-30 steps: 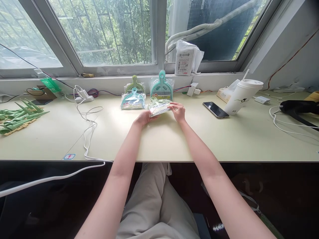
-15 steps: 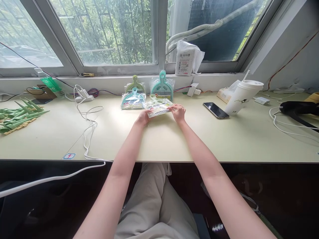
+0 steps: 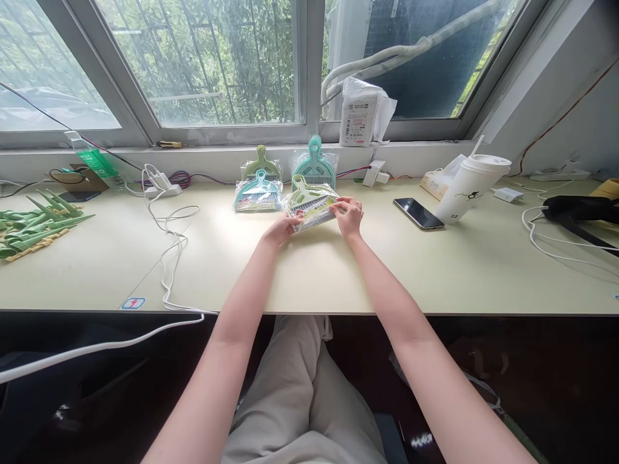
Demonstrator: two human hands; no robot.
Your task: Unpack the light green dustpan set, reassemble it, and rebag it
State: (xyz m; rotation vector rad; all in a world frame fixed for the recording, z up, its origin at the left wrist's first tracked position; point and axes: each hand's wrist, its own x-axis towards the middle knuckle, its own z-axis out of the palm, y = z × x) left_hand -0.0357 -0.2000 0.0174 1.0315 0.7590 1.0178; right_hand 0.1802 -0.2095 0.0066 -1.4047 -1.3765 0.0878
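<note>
Between my two hands is a green dustpan and brush set (image 3: 313, 205) in clear plastic wrap with a printed label, its handle pointing away from me. My left hand (image 3: 281, 229) is closed on its lower left corner. On the right side, the fingers of my right hand (image 3: 348, 214) pinch its edge. Just behind and left, a small turquoise dustpan set (image 3: 260, 193) leans in front of a green dustpan set (image 3: 262, 165), both wrapped. A larger turquoise dustpan set (image 3: 314, 166) stands upright against the wall below the window, partly covered by the one I hold.
A phone (image 3: 418, 213) and a white lidded cup with a straw (image 3: 471, 187) are on the right of the table (image 3: 319, 283). White cables (image 3: 175, 245) run across the left side to the front edge. Green pointed pieces (image 3: 39, 222) lie at far left.
The held dustpan set has tilted up from lying nearly flat, so its handle stands higher and its label faces me more. Both hands keep their hold.
</note>
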